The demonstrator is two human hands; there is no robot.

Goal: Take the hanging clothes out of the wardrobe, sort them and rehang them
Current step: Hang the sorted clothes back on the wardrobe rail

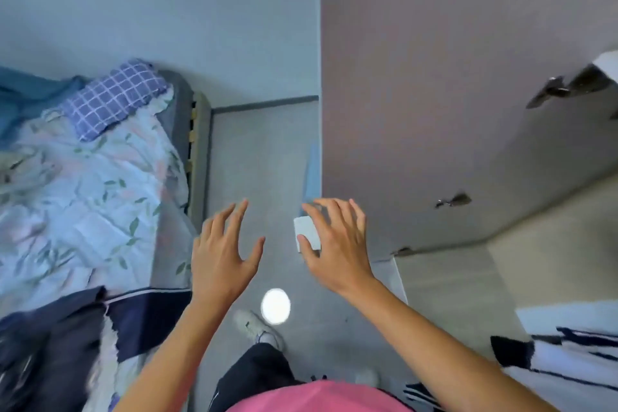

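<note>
Head view — dark clothes [67,338] on bed [100,194]

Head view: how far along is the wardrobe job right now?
Looks done: dark clothes already lie piled on the bed. In hand: nothing; the left hand and right hand are both open and empty, held out by the mauve wardrobe door. Left: no hanger or rail is visible, so sorting and rehanging seem still ahead.
</note>
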